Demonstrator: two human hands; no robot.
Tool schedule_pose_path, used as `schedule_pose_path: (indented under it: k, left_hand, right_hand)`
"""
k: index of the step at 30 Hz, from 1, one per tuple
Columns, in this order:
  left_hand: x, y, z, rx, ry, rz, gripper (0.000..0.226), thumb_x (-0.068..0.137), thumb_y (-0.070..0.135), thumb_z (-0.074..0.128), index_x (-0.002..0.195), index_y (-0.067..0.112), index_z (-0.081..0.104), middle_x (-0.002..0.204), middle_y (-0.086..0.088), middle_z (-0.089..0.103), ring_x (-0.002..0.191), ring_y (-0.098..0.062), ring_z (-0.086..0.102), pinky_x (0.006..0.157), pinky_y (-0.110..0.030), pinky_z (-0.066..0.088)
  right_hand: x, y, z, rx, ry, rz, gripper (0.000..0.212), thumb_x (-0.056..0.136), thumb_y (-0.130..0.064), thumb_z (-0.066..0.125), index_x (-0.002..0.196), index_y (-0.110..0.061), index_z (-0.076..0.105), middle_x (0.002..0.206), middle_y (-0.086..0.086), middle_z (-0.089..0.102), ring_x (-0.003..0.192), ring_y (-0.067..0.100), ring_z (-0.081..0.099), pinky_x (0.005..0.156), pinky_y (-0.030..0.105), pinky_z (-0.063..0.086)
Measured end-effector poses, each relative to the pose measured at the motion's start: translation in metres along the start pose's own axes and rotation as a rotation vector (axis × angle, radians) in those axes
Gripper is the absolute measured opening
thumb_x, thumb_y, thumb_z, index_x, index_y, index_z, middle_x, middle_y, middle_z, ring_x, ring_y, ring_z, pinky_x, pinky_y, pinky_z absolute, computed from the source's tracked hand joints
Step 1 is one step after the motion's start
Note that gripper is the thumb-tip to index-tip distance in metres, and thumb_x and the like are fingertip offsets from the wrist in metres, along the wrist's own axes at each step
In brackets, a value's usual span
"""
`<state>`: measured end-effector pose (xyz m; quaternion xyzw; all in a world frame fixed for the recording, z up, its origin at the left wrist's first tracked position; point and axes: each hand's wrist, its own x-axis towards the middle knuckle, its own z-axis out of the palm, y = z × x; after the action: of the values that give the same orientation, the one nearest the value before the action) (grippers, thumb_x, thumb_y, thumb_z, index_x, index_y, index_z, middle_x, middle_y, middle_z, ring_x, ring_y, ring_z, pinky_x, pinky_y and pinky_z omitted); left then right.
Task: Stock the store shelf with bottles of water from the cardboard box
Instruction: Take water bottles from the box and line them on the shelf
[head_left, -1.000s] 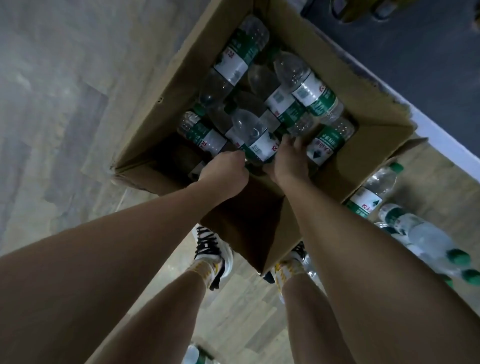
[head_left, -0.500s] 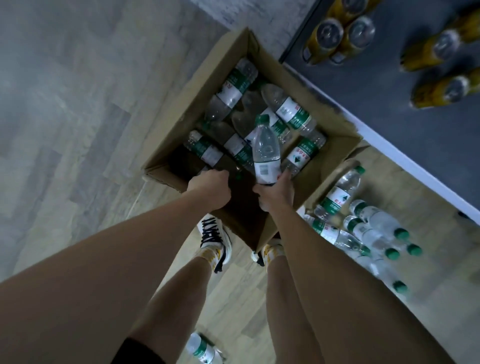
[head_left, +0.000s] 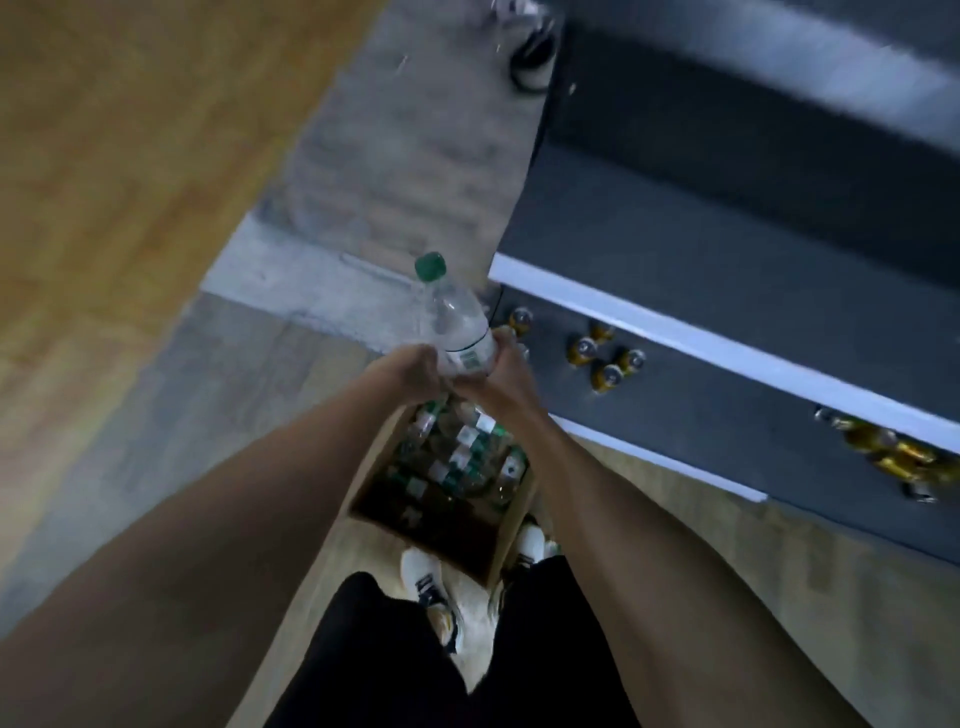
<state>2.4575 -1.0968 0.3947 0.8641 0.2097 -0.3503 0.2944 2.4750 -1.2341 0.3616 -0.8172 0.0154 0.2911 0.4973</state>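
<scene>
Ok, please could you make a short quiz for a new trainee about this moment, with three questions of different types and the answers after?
1. True or false: the water bottle is held by one hand only.
2. What colour is the held bottle's cap? A) blue B) green C) red
3. Fill in: the gold-topped bottles stand on the dark ____.

Key
1. False: the left hand and the right hand both grip its lower part, above the cardboard box.
2. B
3. Shelf
</scene>
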Motion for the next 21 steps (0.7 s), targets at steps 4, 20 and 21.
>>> schedule_pose_path:
  k: [4, 20, 21]
  left_hand:
    - [-0.043, 0.036, -0.061, 0.236, 0.206, 0.209, 0.023, 0.092, 0.016, 0.050, 0.108, 0.005, 0.064, 0.118, -0.015, 0.064, 0.109, -0.032, 0.060, 0.090, -0.033, 0.046]
    - [-0.216, 0.255, -0.236, 0.243, 0.644, 0.558, 0.021, 0.090, 0.012, 0.047, 0.087, 0.009, 0.067, 0.088, -0.009, 0.065, 0.084, -0.028, 0.060, 0.071, -0.027, 0.044]
    - [-0.216, 0.266, -0.241, 0.212, 0.653, 0.568, 0.019, 0.088, 0.012, 0.047, 0.080, 0.014, 0.064, 0.085, -0.009, 0.066, 0.081, -0.028, 0.061, 0.071, -0.027, 0.045]
  right_hand:
    - [-0.049, -0.086, -0.050, 0.011, 0.136, -0.121, 0.051, 0.063, -0.015, 0.084, 0.098, -0.026, 0.048, 0.093, -0.007, 0.066, 0.086, 0.014, 0.065, 0.066, 0.026, 0.051]
    - [-0.138, -0.275, -0.274, 0.169, 0.484, -0.493, 0.052, 0.064, -0.016, 0.081, 0.108, -0.019, 0.054, 0.098, -0.006, 0.067, 0.088, 0.011, 0.064, 0.070, 0.025, 0.050]
    - [-0.137, -0.276, -0.285, 0.163, 0.488, -0.495, 0.052, 0.062, -0.017, 0.081, 0.107, -0.020, 0.054, 0.098, -0.006, 0.067, 0.089, 0.011, 0.064, 0.069, 0.024, 0.049]
